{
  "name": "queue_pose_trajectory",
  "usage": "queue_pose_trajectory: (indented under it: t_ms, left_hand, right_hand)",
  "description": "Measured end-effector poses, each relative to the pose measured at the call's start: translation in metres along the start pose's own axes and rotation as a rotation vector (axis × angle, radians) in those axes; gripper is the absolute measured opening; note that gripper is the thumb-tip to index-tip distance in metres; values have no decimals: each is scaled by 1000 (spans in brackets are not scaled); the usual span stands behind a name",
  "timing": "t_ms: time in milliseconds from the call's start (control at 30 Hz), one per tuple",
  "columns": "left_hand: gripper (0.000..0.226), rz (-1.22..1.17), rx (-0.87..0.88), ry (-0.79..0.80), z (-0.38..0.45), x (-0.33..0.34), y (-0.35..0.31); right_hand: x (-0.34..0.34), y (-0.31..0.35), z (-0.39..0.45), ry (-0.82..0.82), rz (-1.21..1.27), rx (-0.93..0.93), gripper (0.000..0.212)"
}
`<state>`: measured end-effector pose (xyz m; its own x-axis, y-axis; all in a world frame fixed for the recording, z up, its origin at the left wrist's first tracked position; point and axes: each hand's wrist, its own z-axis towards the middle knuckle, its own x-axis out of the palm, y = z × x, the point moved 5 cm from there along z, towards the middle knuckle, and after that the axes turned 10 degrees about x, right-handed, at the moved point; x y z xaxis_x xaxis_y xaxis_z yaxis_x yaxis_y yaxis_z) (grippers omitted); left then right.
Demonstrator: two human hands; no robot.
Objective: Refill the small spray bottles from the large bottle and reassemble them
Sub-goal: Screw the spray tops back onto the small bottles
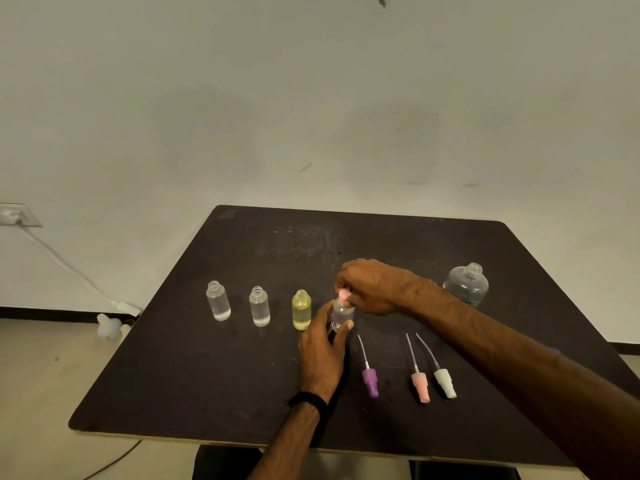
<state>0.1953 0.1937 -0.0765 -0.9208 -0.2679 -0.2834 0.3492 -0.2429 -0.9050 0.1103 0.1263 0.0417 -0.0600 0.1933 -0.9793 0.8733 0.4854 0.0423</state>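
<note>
My left hand [323, 355] grips a small clear spray bottle [342, 314] standing on the dark table [207, 393]. My right hand [372, 287] pinches a pink spray cap [343, 295] sitting on that bottle's neck. To the left stand three open small bottles: two clear [218, 301] [259, 306] and one yellow [301, 310]. Three loose spray heads with dip tubes lie in front: purple [370, 382], pink [420, 386], white [445, 383]. The large clear bottle [465, 285] stands uncapped at the right, behind my right forearm.
A white wall stands just behind the table. A wall socket [15, 215] with a white cable and adapter [126, 308] is at the left, with a small white object [109, 328] on the floor beside the table's left edge.
</note>
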Motion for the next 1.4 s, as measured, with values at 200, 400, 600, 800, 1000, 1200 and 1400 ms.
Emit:
queue_pose_trajectory:
  t_ms: [200,400,600,800,1000,1200,1400]
  left_hand:
    - [33,-6,-10,-12,-2,-1,-2]
    - [41,-20,-35,0,-2,-1,2]
    - [61,15,-50,24,-7,-3,5]
    - [61,2,-94,44,-22,-10,5]
    - [61,14,-75,69,-28,-14,2]
    - [68,-9,-97,106,-34,-13,8]
    - [76,-82,-167,123,-43,-10,20]
  right_hand:
    - [2,-2,-4,-48,69,4,24]
    - [13,-8,-12,-117,248,20,25]
    - [42,-30,-21,-148,643,209,75]
    - [72,-33,-25,-155,866,263,56]
    - [83,-30,-19,-188,915,268,53]
    - [86,-34,-9,-199,973,323,44]
    - [58,-74,50,-375,933,443,42]
